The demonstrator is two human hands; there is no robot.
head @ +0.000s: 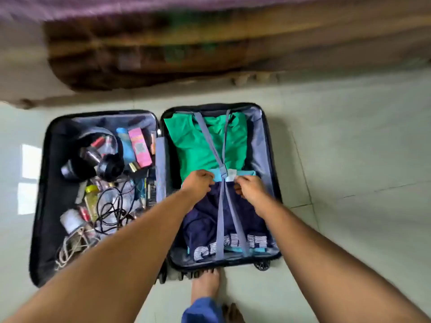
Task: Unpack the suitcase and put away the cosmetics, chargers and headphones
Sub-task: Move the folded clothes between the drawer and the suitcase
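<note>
On a pale tiled floor, an open suitcase (pixel 161 127) lies flat with both halves showing, seen from above by the person standing at its near edge. Both hands meet at the middle of the suitcase's right half, where grey crossed straps (pixel 221 164) join at a buckle (pixel 224 175) over folded clothes. The left hand (pixel 198 184) has its fingers curled at the strap just left of the buckle; the right hand (pixel 250 188) pinches something small and pale beside the buckle, likely its clip or a tag, though blur hides the exact hold. The step in hand looks like unclipping the straps. To do it well, I would judge that one hand should steady the buckle while the other squeezes its release, then both straps be laid outward so the clothes lift free. Under the straps lie a green shirt (pixel 200 141) toward the suitcase's far end and a navy garment (pixel 205 220) toward its near end. The navy garment bears large striped white letters, partly covered by a strap; only a leading "C" or "G" reads. The suitcase's left half holds the task's things: black headphones (pixel 102 159), tangled charger cables (pixel 112 210), and cosmetics, among them a pink box (pixel 140 145) with printing too blurred to read.
</note>
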